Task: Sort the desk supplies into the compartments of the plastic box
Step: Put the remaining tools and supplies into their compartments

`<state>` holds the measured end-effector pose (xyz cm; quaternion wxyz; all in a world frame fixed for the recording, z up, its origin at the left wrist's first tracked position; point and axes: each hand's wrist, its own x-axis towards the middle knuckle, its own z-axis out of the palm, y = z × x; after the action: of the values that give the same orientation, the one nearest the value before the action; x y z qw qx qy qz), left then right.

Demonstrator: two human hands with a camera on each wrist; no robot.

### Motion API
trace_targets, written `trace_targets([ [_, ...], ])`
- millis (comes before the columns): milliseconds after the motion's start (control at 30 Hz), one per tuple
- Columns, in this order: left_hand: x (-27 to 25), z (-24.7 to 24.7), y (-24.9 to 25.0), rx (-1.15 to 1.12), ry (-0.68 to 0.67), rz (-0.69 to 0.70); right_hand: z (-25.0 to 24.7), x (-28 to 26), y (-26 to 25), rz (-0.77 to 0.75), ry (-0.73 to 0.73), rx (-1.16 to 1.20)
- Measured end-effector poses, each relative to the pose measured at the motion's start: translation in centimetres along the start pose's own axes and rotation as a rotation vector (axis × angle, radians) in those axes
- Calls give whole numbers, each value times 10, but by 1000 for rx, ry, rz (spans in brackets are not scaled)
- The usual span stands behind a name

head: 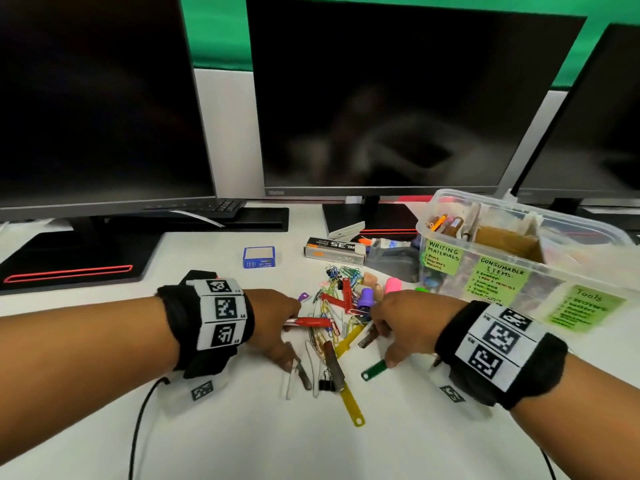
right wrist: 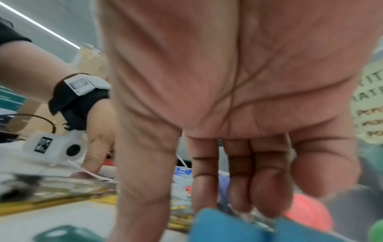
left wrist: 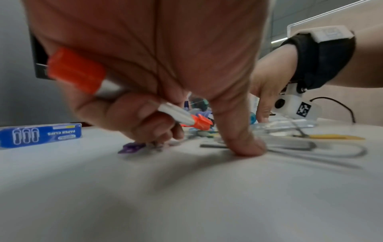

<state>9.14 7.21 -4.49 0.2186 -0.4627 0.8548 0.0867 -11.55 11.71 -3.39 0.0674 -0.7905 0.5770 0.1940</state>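
A heap of desk supplies (head: 341, 306), with paper clips, coloured strips and erasers, lies on the white desk. My left hand (head: 287, 337) grips a red-and-white pen (head: 306, 322) at the heap's left side. In the left wrist view the fingers curl round that pen (left wrist: 176, 113) while the thumb (left wrist: 245, 146) presses the desk. My right hand (head: 384, 342) reaches into the heap's right side with straight fingers (right wrist: 259, 188) pointing down. A green strip (head: 374, 370) lies by its thumb. The clear plastic box (head: 526, 271) with green labels stands at the right.
Three dark monitors stand along the back of the desk. A blue paper-clip box (head: 259, 257) and a staple box (head: 334, 251) lie behind the heap. A yellow strip (head: 351, 403) and a black binder clip (head: 327, 384) lie nearest to me.
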Motion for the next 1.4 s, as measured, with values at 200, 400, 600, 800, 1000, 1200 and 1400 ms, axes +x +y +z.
trace_targets([
  [200, 37, -48, 2, 41, 278, -42, -15, 18, 20, 167, 229, 94],
  [400, 84, -75, 16, 94, 387, -34, -24, 43, 31, 320, 184, 222],
  [600, 103, -61, 8, 109, 246, -30, -24, 56, 40, 326, 55, 255],
  [800, 89, -51, -18, 103, 185, -69, -24, 47, 44, 139, 61, 346],
  [1000, 77, -55, -30, 111, 192, -101, -22, 46, 34, 92, 129, 360],
  [1200, 60, -72, -16, -152, 346, 8, -41, 38, 26, 126, 492, 659],
  [1400, 43, -83, 6, -418, 427, 193, -49, 30, 34, 56, 723, 1062],
])
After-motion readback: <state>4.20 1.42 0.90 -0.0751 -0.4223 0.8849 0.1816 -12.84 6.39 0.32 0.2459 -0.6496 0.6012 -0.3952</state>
